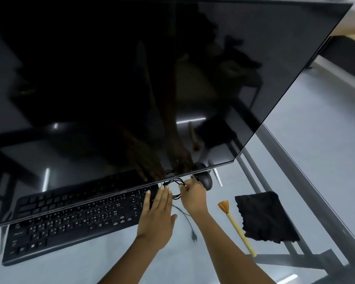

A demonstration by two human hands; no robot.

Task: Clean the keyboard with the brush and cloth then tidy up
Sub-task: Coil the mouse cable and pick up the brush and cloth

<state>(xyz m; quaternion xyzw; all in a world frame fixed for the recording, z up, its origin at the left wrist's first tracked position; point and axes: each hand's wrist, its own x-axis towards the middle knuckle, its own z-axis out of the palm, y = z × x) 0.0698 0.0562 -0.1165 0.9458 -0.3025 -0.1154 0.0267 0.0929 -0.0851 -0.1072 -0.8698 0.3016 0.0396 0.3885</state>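
A black keyboard point(74, 224) lies on the glass desk, its far edge hidden under the monitor. My left hand point(158, 214) rests flat at the keyboard's right end, fingers together and touching a coiled black cable point(173, 186). My right hand point(193, 196) pinches that coil from the right. The cable's loose end with a USB plug point(194, 236) trails toward me between my arms. To the right lie a brush point(235, 224) with a yellow handle and orange bristles, and beside it a crumpled black cloth point(263, 216).
A large dark monitor point(131, 78) fills most of the view and overhangs the keyboard. A black mouse point(205, 180) sits just beyond my right hand. The glass desk point(111, 263) has a metal frame point(307, 191) along its right edge.
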